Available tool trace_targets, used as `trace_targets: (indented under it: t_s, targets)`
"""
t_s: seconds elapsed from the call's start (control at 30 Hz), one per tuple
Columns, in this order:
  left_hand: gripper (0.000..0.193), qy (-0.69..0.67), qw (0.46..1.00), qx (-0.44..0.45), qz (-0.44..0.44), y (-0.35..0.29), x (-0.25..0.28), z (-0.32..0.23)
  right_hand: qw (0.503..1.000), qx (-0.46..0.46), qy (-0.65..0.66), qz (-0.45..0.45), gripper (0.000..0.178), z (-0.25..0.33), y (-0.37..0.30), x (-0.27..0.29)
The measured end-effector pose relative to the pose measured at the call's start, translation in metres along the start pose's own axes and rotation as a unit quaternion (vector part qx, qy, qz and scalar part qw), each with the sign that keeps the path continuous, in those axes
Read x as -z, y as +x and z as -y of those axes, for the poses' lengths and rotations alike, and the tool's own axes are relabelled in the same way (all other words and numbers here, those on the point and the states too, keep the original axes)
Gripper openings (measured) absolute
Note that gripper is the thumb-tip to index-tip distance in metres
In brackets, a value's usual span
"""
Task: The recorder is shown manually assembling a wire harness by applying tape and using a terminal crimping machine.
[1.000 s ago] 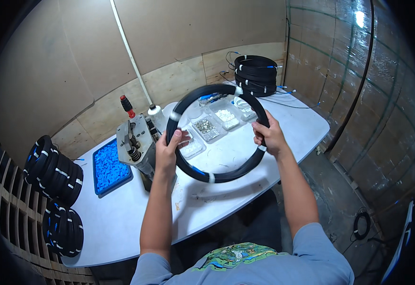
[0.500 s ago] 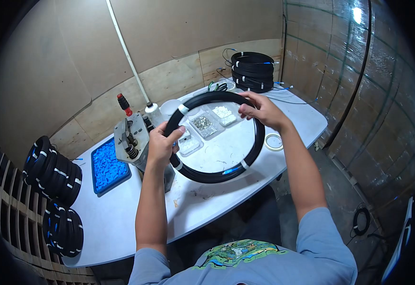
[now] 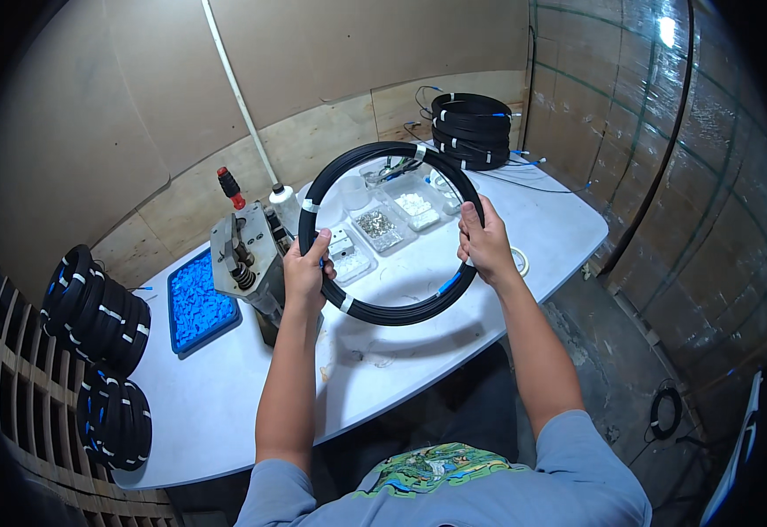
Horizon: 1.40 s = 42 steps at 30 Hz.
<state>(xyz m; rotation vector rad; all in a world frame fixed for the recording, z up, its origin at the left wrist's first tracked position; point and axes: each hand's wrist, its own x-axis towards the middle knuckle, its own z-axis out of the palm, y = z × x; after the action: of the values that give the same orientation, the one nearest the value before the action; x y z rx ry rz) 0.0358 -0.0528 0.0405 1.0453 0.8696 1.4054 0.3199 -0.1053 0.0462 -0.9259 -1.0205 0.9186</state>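
A coil of black cable (image 3: pixel 392 312), bound with several white bands and with a blue piece at its lower right, is held up above the table. My left hand (image 3: pixel 307 270) wraps round its left side, the thumb lying over the front. On the opposite side my right hand (image 3: pixel 486 241) is closed round the coil, thumb on top. Through the ring I see clear trays with small metal parts (image 3: pixel 375 225) and white pieces (image 3: pixel 414 207). Left of the coil stands a metal bench press (image 3: pixel 247 250) with a red and black handle piece.
A blue tray (image 3: pixel 175 338) of small blue parts lies beside the press. More black coils are stacked at the far right (image 3: pixel 471 132) and at the left edge (image 3: pixel 102 316). A tape roll (image 3: pixel 520 260) lies right of my right hand. Wrapped boxes (image 3: pixel 621 132) line the right side.
The coil has turned in my hands and come up more upright. My right hand has moved from its upper right down to its right side, now gripping it. My left hand keeps hold.
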Motion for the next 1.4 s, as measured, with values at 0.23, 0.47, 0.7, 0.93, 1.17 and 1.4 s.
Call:
trace_targets:
  t_s: [0.23,0.47,0.7,0.93,1.17,1.4]
  targets:
    - [0.032,0.070,0.997,-0.005,0.021,-0.003,0.002,0.000,0.999,0.009,-0.013,0.045,0.042,0.017,0.000,0.013]
    - [0.022,0.319,0.929,-0.053,0.181,-0.007,-0.028,-0.048,0.939,0.006,-0.255,0.231,0.051,0.070,0.022,0.015]
    - [0.013,0.105,0.984,-0.028,0.140,-0.007,-0.016,-0.028,0.934,0.065,-0.259,0.238,0.062,0.078,0.038,0.018]
    - [0.022,-0.051,0.996,0.013,0.074,0.000,0.003,-0.020,0.998,-0.003,-0.007,0.069,0.049,0.006,-0.010,0.018]
    - [0.055,-0.156,0.974,-0.036,0.159,-0.014,0.007,-0.018,0.987,-0.145,0.053,-0.044,0.056,0.027,-0.017,0.002]
    - [0.078,-0.090,0.962,-0.014,0.256,0.002,0.030,-0.035,0.962,-0.069,0.180,0.192,0.063,0.024,-0.014,0.049]
